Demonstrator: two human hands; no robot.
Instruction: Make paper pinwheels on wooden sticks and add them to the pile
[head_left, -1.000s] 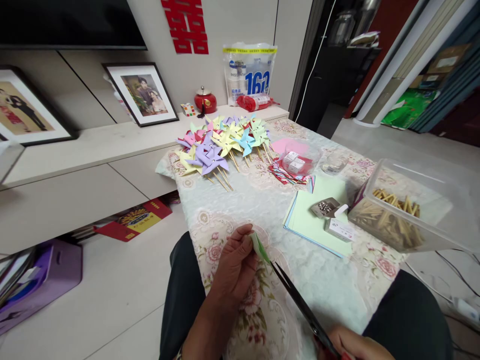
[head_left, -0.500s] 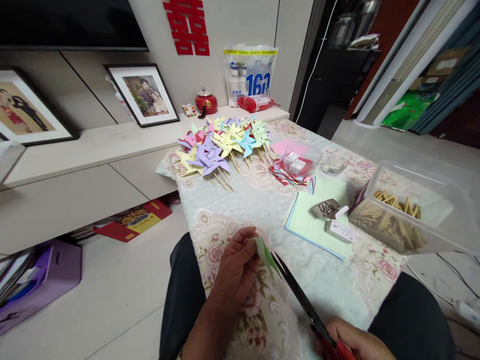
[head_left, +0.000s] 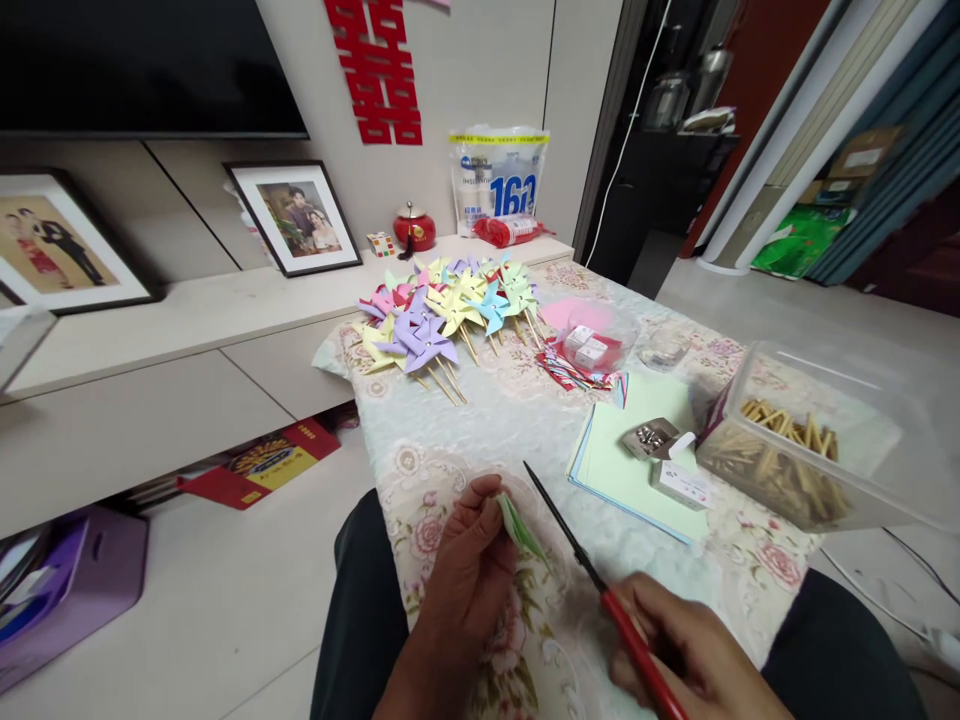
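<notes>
Plainly two hands point(head_left: 474, 545), one scissors point(head_left: 612, 606), green paper point(head_left: 521, 528)

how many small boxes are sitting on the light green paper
2: an open box of small metal pieces, and a white box just nearer the camera, by the light green paper's right edge.

Matt green paper point(head_left: 519, 526); dark metal scissors point(head_left: 580, 556), red handles point(head_left: 637, 648) glossy, probably plastic.

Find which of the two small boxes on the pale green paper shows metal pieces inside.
It is the left-hand open box, with small shiny metal pieces in plain view; the white box to its right, nearer the viewer, shows no contents.
</notes>
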